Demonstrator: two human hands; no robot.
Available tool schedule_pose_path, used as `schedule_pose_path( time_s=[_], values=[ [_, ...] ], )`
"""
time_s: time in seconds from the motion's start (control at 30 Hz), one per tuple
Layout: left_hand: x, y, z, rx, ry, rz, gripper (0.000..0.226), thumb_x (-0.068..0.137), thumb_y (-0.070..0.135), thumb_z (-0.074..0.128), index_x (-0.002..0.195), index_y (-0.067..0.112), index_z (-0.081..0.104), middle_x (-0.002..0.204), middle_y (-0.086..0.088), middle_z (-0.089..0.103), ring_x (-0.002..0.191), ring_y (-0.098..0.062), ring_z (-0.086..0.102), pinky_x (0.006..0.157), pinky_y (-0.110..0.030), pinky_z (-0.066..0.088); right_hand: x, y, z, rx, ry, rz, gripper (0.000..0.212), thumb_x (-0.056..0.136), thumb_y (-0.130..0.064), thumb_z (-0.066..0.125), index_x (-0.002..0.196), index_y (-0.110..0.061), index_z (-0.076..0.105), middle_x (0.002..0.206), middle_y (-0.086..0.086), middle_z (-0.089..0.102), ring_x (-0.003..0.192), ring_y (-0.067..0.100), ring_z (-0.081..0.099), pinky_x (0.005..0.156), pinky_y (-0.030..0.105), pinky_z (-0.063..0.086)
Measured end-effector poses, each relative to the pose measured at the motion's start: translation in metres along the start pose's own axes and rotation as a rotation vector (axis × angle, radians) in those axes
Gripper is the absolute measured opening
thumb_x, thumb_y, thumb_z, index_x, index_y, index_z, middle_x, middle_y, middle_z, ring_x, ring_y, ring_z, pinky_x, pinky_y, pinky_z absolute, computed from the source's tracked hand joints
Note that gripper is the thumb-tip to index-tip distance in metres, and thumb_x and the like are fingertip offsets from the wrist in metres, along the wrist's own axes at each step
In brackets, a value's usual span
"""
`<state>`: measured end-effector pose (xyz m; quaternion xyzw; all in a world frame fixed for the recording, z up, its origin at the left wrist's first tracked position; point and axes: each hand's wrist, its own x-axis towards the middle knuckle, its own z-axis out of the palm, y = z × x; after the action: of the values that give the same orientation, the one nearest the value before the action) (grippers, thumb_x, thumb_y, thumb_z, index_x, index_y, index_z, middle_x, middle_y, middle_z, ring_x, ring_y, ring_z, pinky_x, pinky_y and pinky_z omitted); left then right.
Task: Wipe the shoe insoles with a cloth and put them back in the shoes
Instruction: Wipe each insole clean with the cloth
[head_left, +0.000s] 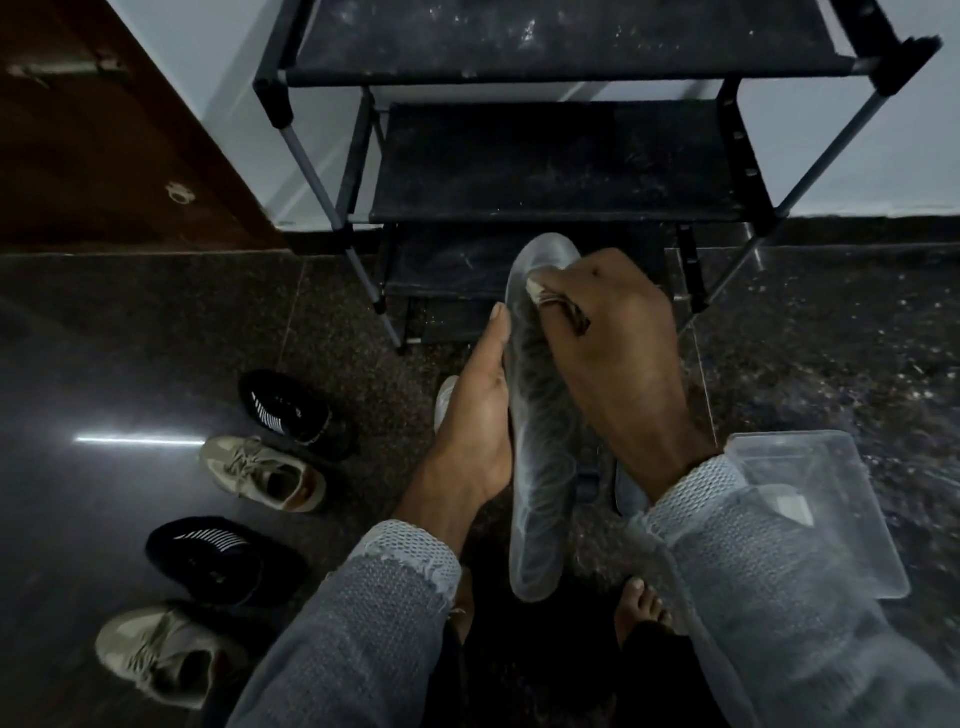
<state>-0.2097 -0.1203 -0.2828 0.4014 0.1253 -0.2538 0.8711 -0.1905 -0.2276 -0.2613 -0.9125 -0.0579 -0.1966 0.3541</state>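
Insole: held upright before the rack, left hand gripping its edge. Cloth: bunched in right hand, pressed near toe end (four shoes on floor, left).

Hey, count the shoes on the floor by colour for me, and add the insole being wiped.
Black shoes: 2
Beige shoes: 2
Insole held in the hands: 1
Total: 5
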Motion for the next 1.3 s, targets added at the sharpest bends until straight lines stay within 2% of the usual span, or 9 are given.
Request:
schedule_pose_path(
  time_s=[0.17, 0.4, 0.53, 0.63, 0.8, 0.9, 1.03, 1.2, 1.3],
  values=[
    [-0.002, -0.003, 0.006, 0.061, -0.031, -0.041, 0.056, 0.100, 0.051, 0.032, 0.127, 0.011, 0.060, 0.107, -0.006, 0.070, 0.095, -0.018, 0.067, 0.081, -0.030, 0.057, 0.009, 0.018, -0.015, -0.011, 0.120, 0.133, 0.015, 0.091, -0.013, 0.061, 0.099, -0.009, 0.073, 0.096, 0.006, 0.065, 0.079, 0.002, 0.050, 0.071, -0.004, 0.032],
    [0.000, -0.004, 0.004, -0.013, -0.001, -0.069, 0.051, 0.094, 0.052, 0.041, 0.108, 0.014, 0.073, 0.108, -0.010, 0.071, 0.101, -0.023, 0.067, 0.089, -0.035, 0.054, 0.003, -0.003, -0.001, 0.058, 0.002, -0.032, 0.019, 0.089, -0.012, 0.060, 0.103, -0.006, 0.071, 0.097, 0.006, 0.061, 0.084, 0.011, 0.058, 0.075, 0.017, 0.046],
    [-0.001, -0.005, 0.004, 0.028, -0.013, -0.062, 0.054, 0.098, 0.053, 0.035, 0.118, 0.013, 0.066, 0.110, -0.008, 0.070, 0.101, -0.021, 0.065, 0.091, -0.034, 0.053, 0.011, 0.020, -0.013, 0.043, 0.123, 0.080, 0.015, 0.089, -0.011, 0.061, 0.099, -0.011, 0.072, 0.097, 0.006, 0.065, 0.083, -0.001, 0.049, 0.077, -0.001, 0.034],
    [-0.002, -0.004, 0.005, 0.047, -0.014, -0.080, 0.056, 0.098, 0.053, 0.034, 0.119, 0.012, 0.065, 0.108, -0.007, 0.071, 0.094, -0.018, 0.068, 0.085, -0.029, 0.056, 0.012, 0.027, -0.017, 0.029, 0.151, 0.101, 0.014, 0.088, -0.010, 0.062, 0.098, -0.012, 0.072, 0.097, 0.006, 0.065, 0.083, -0.001, 0.050, 0.076, -0.002, 0.034],
    [-0.002, -0.001, 0.004, -0.007, 0.060, -0.059, 0.058, 0.099, 0.052, 0.038, 0.132, 0.009, 0.058, 0.123, -0.016, 0.065, 0.112, -0.027, 0.062, 0.096, -0.037, 0.052, 0.002, 0.004, -0.003, 0.112, -0.073, -0.068, 0.019, 0.090, -0.014, 0.062, 0.107, -0.010, 0.071, 0.101, 0.001, 0.062, 0.090, 0.009, 0.059, 0.081, 0.017, 0.049],
    [-0.001, 0.001, 0.003, 0.028, 0.058, -0.019, 0.060, 0.098, 0.052, 0.039, 0.138, 0.009, 0.053, 0.133, -0.014, 0.058, 0.117, -0.025, 0.059, 0.098, -0.035, 0.051, 0.005, 0.012, -0.007, 0.113, -0.026, -0.025, 0.017, 0.090, -0.016, 0.062, 0.104, -0.013, 0.072, 0.099, 0.001, 0.063, 0.087, 0.010, 0.060, 0.078, 0.019, 0.049],
    [-0.001, 0.001, 0.003, 0.081, 0.036, -0.048, 0.058, 0.094, 0.054, 0.039, 0.124, 0.010, 0.063, 0.115, -0.009, 0.069, 0.099, -0.019, 0.068, 0.084, -0.030, 0.057, 0.008, 0.024, -0.014, 0.096, 0.061, 0.062, 0.015, 0.088, -0.012, 0.064, 0.101, -0.013, 0.072, 0.098, 0.002, 0.064, 0.083, 0.005, 0.058, 0.075, 0.005, 0.043],
    [-0.002, 0.004, -0.001, 0.000, 0.077, 0.006, 0.056, 0.100, 0.051, 0.032, 0.131, 0.012, 0.059, 0.123, -0.014, 0.067, 0.111, -0.024, 0.065, 0.094, -0.035, 0.054, -0.002, 0.002, 0.002, 0.183, -0.173, -0.125, 0.018, 0.088, -0.014, 0.063, 0.104, -0.011, 0.071, 0.101, 0.003, 0.066, 0.091, 0.015, 0.063, 0.080, 0.036, 0.054],
    [-0.001, 0.005, -0.005, 0.004, 0.064, 0.034, 0.059, 0.102, 0.051, 0.029, 0.133, 0.009, 0.055, 0.121, -0.013, 0.067, 0.109, -0.023, 0.065, 0.096, -0.035, 0.051, 0.001, 0.008, -0.001, 0.161, -0.141, -0.076, 0.016, 0.088, -0.014, 0.064, 0.101, -0.013, 0.072, 0.098, 0.001, 0.066, 0.088, 0.013, 0.062, 0.079, 0.031, 0.053]
  ],
)
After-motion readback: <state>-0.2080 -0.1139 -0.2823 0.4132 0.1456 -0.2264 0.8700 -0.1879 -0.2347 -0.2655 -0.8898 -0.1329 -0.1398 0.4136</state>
